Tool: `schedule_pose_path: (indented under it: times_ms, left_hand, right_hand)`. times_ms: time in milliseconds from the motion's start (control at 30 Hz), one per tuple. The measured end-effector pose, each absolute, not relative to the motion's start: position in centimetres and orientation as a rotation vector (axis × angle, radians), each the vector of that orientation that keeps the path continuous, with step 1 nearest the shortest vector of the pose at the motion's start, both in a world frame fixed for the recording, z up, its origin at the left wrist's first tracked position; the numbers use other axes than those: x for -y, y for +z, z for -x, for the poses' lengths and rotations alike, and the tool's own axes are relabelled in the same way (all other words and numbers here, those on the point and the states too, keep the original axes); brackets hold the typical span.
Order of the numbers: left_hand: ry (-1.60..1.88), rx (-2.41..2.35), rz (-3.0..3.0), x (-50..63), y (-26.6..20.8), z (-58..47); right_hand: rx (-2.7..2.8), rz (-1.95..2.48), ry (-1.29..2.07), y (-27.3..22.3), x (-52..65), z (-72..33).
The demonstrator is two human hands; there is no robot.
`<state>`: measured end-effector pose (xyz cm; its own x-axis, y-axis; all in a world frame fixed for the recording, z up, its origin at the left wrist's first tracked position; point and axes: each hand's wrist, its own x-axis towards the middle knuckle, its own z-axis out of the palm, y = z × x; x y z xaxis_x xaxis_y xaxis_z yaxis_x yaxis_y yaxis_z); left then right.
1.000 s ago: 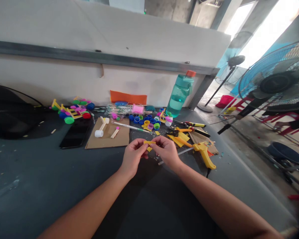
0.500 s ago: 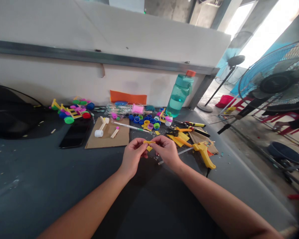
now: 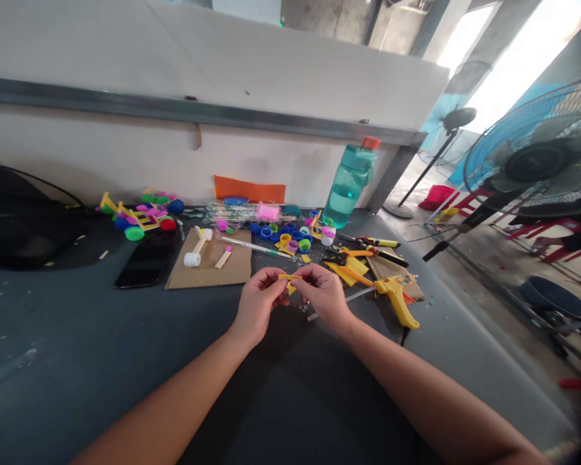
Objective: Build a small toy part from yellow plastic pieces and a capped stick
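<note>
Both my hands meet over the dark table, pinching a small yellow strip (image 3: pixel 290 277), perhaps paper or foam. My left hand (image 3: pixel 257 302) is closed on its left end, and my right hand (image 3: pixel 325 297) on its right end. Just below the strip, another yellow scrap (image 3: pixel 291 290) shows between the hands. To the right lies a yellow glue gun (image 3: pixel 396 300), with a clear glue stick (image 3: pixel 360 294) near my right hand. Left of my hands, a piece of cardboard (image 3: pixel 213 276) bears small wooden sticks and a white cap (image 3: pixel 192 259).
Bottle caps (image 3: pixel 285 241) in several colours lie beyond my hands. A teal water bottle (image 3: pixel 343 187) stands by the wall. Pliers (image 3: pixel 368 243) lie at the right, a black phone (image 3: pixel 144 261) and colourful cap-wheeled models (image 3: pixel 148 216) at the left. A fan (image 3: pixel 532 158) stands beyond the table's right edge.
</note>
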<state>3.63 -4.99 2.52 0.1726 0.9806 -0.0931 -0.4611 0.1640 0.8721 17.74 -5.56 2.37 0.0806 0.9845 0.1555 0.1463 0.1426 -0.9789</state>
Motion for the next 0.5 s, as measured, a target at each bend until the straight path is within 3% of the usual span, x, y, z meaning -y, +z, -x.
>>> schedule_pose_path:
  times_ms: [500]
  left_hand:
    - [1.193,-0.776,-0.824,5.05,2.54,-3.63]
  right_hand:
    - [1.323,1.236,0.959,2.25,5.46,-17.78]
